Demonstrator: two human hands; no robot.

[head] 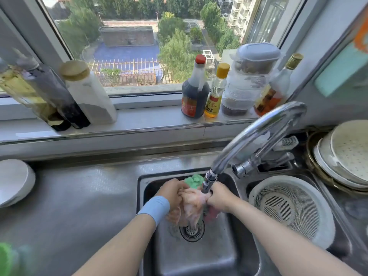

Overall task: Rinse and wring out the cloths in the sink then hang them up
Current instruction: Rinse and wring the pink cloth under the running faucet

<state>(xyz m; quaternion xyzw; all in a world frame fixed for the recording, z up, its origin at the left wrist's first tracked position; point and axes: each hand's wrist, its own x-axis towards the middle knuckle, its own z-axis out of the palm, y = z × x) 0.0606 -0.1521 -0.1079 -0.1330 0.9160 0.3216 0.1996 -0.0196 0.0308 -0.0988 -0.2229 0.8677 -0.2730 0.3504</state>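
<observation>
Over the steel sink (229,251) both of my hands grip a bunched pink cloth (192,206) right under the faucet spout (209,181). My left hand (172,193), with a blue wristband, clutches its left side. My right hand (219,197) squeezes the right side. A green cloth (194,180) pokes up behind the pink one, between my hands. A darker reddish bit of fabric (212,214) hangs below my right hand. The drain strainer (192,232) lies directly below the cloths. Whether water runs is not clear.
A white colander (288,206) fills the right basin. Stacked plates (342,156) stand at far right. Sauce bottles (201,88) and jars (89,92) line the window sill. A white lid (14,180) rests on the steel counter at left. The chrome faucet arch (264,126) sweeps over the sink.
</observation>
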